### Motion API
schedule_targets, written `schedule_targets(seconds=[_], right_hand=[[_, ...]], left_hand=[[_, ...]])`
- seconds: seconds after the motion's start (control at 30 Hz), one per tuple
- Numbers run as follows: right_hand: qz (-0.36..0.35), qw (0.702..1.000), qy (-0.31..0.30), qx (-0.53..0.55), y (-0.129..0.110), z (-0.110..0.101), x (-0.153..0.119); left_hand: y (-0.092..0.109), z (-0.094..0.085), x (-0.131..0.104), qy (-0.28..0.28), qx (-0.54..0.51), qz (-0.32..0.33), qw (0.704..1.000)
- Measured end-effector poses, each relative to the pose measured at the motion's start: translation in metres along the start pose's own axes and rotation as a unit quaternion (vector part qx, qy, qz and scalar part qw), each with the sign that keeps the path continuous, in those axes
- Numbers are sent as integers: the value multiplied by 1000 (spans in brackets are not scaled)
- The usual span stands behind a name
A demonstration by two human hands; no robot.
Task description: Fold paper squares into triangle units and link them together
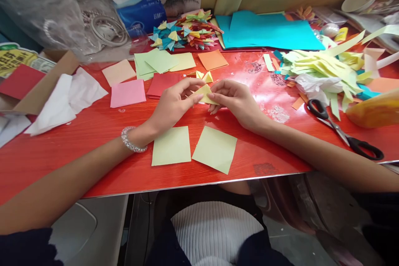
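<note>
My left hand (173,102) and right hand (235,100) pinch small folded pale-yellow paper piece (204,92) between thumbs and fingertips, over glossy red table (124,174). Flat, square pale-green paper sheets (171,147) nearer table's front edge.

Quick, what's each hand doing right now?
Left hand: closed, pinching the folded yellow paper.
Right hand: closed, pinching the same paper's other side.
</note>
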State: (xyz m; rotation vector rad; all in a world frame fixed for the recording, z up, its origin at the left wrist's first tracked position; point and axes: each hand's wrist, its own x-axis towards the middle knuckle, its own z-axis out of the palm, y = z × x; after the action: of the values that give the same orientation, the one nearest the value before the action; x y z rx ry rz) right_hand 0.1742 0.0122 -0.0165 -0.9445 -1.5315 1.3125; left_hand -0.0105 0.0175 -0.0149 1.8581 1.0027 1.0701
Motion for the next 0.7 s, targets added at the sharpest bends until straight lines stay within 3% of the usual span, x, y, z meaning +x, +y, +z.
schedule_targets(seconds=[0.37,0.7], right_hand=[[-12,999,18,-24,-1,-5,2],[47,995,8,92,1,-7,6]], left_hand=[[5,-2,2,-6,-108,-68,992],[8,-3,3,-2,-106,-100,989]])
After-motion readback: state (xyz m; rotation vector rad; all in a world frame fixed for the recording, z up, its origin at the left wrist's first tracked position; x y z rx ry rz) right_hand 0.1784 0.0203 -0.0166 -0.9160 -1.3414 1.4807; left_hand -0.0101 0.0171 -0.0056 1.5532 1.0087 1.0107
